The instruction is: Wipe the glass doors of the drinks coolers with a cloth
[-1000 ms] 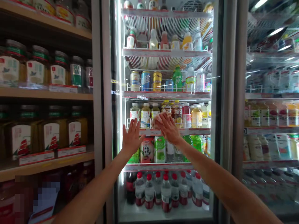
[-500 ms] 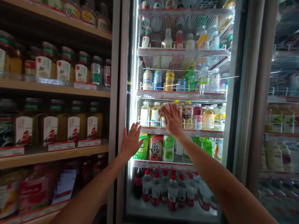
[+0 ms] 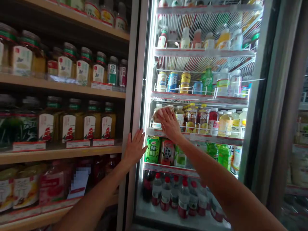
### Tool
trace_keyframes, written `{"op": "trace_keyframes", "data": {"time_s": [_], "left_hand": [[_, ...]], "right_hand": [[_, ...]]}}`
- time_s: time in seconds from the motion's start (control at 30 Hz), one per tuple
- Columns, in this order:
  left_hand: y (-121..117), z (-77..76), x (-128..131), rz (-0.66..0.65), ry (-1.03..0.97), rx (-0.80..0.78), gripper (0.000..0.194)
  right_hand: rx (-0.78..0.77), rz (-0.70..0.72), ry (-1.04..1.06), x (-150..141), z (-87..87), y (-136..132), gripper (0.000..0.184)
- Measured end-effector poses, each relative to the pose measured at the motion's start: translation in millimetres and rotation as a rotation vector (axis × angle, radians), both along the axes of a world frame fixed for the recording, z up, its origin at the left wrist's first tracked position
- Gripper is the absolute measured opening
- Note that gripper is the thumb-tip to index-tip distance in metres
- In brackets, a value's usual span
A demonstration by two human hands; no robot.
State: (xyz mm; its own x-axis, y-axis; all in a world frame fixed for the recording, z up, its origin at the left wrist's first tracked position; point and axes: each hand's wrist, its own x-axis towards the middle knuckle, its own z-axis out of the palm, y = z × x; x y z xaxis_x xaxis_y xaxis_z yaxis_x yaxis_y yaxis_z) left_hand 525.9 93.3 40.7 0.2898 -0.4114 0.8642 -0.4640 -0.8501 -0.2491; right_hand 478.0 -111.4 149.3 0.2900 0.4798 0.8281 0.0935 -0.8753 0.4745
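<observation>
My right hand (image 3: 170, 124) presses a crumpled pale cloth (image 3: 161, 115) against the glass door (image 3: 192, 150) of a lit drinks fridge, level with a row of bottled drinks. The cloth lies under the fingers and sticks out on their left. Lower and to the left, my left hand (image 3: 135, 145) rests with fingers spread on the door's metal frame (image 3: 137, 106), holding nothing. Behind the glass stand cans such as a yellow can (image 3: 185, 82), a green drink bottle (image 3: 152, 150) and several red-capped bottles (image 3: 184, 199).
Wooden shelves (image 3: 60, 154) on the left carry rows of jars and bottles (image 3: 89, 126). A blurred-out phone-like panel (image 3: 79, 183) leans on the lower shelf. To the right, a metal upright (image 3: 276, 96) divides this fridge from another.
My right hand has slid the cloth leftward across the glass, toward the left frame. The view has turned slightly left. My left hand stays by the door's edge.
</observation>
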Motion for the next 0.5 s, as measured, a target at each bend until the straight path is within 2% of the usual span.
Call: {"op": "trace_keyframes", "data": {"time_s": [0.1, 0.17, 0.23, 0.3, 0.37, 0.5], "left_hand": [[14, -5.5, -1, 0.007, 0.012, 0.003, 0.055], [21, -7.5, -2, 0.018, 0.021, -0.003, 0.055], [24, -8.8, -3, 0.024, 0.03, -0.015, 0.057], [25, -11.5, -5, 0.023, 0.036, -0.039, 0.058], [25, -16.5, -8, 0.026, 0.044, -0.07, 0.058], [32, -26.8, -16, 0.026, 0.089, -0.081, 0.057]], "right_hand": [[-0.161, 0.058, 0.106, 3, -10.3, 11, 0.058], [-0.092, 0.066, 0.082, 9, -3.7, 19, 0.058], [0.057, 0.047, 0.029, 16, 7.6, 29, 0.056], [0.117, 0.035, 0.027, 22, 8.5, 39, 0.053], [0.023, 0.057, 0.096, 25, -9.6, 47, 0.052], [-0.314, 0.151, 0.298, 16, -62.6, 43, 0.058]]}}
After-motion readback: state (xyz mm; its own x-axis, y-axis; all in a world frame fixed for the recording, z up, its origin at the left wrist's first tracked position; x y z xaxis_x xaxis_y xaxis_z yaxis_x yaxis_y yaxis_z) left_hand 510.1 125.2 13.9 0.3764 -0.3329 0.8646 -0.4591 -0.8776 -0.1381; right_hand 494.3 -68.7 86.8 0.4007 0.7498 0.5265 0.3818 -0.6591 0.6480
